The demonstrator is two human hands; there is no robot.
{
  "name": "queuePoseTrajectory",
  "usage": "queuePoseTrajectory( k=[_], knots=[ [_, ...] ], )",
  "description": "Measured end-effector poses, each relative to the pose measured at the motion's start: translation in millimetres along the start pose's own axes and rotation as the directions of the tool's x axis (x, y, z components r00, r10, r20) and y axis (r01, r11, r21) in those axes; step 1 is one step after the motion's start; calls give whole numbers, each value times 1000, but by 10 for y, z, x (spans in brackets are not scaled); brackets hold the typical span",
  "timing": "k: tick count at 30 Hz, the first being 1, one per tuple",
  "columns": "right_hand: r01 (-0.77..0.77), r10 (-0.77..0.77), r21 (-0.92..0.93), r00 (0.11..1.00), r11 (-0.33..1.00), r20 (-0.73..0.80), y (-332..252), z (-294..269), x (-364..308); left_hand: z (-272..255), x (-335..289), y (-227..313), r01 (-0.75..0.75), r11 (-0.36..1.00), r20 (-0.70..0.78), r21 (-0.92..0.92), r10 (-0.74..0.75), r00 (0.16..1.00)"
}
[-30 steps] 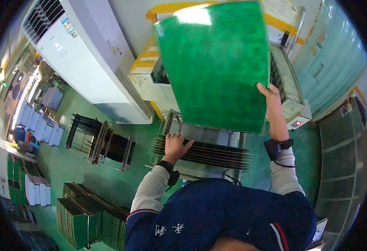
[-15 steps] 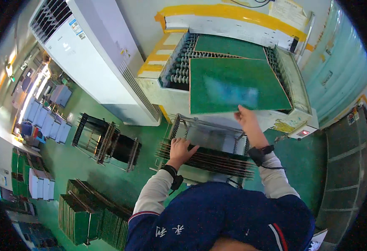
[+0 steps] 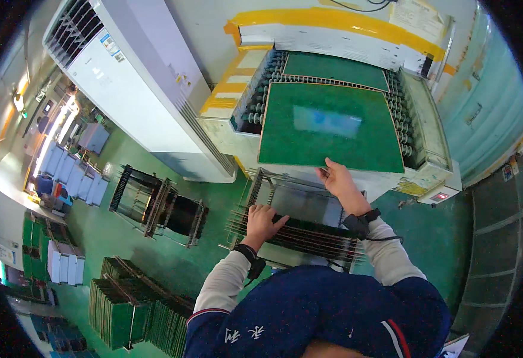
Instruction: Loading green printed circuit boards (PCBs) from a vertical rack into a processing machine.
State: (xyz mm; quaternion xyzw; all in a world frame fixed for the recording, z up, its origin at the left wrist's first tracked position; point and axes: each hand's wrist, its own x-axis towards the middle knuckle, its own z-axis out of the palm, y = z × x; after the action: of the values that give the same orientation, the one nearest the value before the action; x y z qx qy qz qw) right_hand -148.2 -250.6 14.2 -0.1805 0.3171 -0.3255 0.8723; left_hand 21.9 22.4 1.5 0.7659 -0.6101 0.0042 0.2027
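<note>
A large green panel with a thin pale edge lies over the near part of a roller machine's bed. At the middle of its near edge my right hand is closed, with one fingertip over the edge and other fingers curled below. Behind it, a second green panel rests on the rollers. My left hand lies on top of a row of dark thin panels standing in a metal rack in front of me. Its thumb is spread to the right.
The roller machine has raised side walls. A tall white air conditioner stands left of it. On the green floor are another rack and rows of green panels. A dark shelf-like frame stands at right.
The near green panel has come toward me and turned straighter, showing more rollers between it and the far panel. My right hand has moved nearer with it; my left hand stays on the rack.
</note>
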Motion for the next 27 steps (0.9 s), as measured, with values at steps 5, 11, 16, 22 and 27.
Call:
queuePoseTrajectory(
  k=[5,11,16,22,27],
  knots=[
    [29,-30,35,999,999,23,-86,18,214,-21,11,21,-20,1000,-33,-10,20,999],
    [-74,76,-134,997,988,10,-188,104,180,-30,-3,7,-35,999,-46,-12,35,998],
    [-129,145,-316,989,940,27,-292,148,224,-10,-3,-3,-49,999,-68,-6,48,997],
    [-183,179,-326,983,927,-43,-338,180,285,18,-13,-17,-61,998,-89,-10,60,994],
    [-168,189,-362,982,917,23,-241,50,180,-8,-18,-4,-42,999,-57,-22,41,998]
  ],
)
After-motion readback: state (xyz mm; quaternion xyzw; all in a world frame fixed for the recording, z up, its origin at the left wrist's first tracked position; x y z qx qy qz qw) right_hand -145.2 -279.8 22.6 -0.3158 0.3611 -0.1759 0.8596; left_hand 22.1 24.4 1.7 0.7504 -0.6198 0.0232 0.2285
